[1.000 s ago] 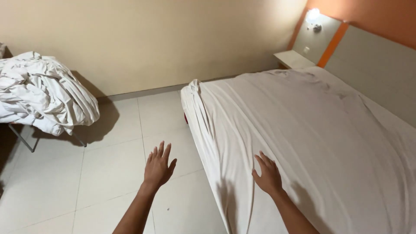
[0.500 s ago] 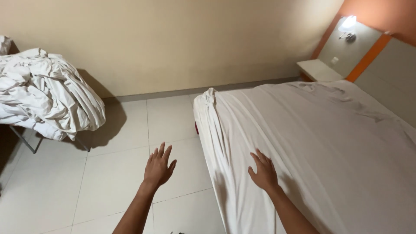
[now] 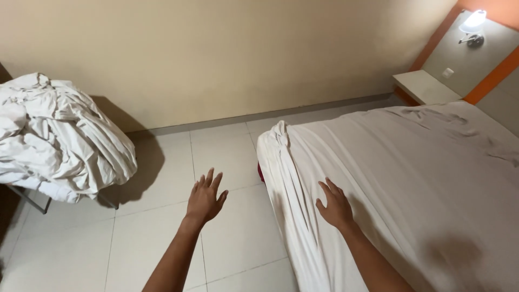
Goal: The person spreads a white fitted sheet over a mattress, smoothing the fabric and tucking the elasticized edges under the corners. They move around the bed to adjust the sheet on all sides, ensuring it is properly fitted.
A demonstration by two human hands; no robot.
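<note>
Smoothing the white bed sheet (image 3: 411,178): my right hand (image 3: 335,205) lies flat, fingers spread, on its bunched edge at the mattress side; my left hand (image 3: 204,199) hovers empty and spread over the tiled floor (image 3: 162,162). Judged next: gripping that gathered fold near the bed corner.

View swung left, bed (image 3: 411,178) shifted right, right hand (image 3: 335,205) slid nearer the mattress edge
</note>
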